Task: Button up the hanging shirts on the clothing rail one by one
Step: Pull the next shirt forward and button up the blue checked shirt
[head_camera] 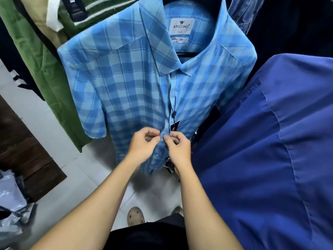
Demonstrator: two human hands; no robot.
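At the lower front of the blue checked shirt [126, 83], we find both hands meeting on the placket. Our left hand [142, 147] has its grip pinched on the edge of the left front panel, thumb and forefinger pressed together on the cloth just beside a small pale button [161, 140]. Our right hand [178, 148] has its grip pinched on the facing edge, fingertips closed on the fabric and touching the button from the other side. The two hands sit close together, nearly knuckle to knuckle, with the button between them. We cannot tell whether the button is through its hole. A second button [156, 155] shows lower on the same placket, under the left hand. Above the hands the front edges lie together up to the collar, which stands open around a white neck label [181, 26] printed ARISTINO. A dark swing tag [175, 125] on a thin cord hangs against the placket just above the right hand. The shirt hangs on a dark hanger [185, 54], short sleeves spread to either side. To the right, a plain deep blue shirt [270, 150] hangs near us and overlaps the checked shirt's edge. To the left hang a green garment [45, 78] and a striped green one [100, 11]. Below, the floor [59, 134] is pale tile, a dark wooden panel [23, 150] lies at left, and a light sandal [135, 215] shows between our forearms.
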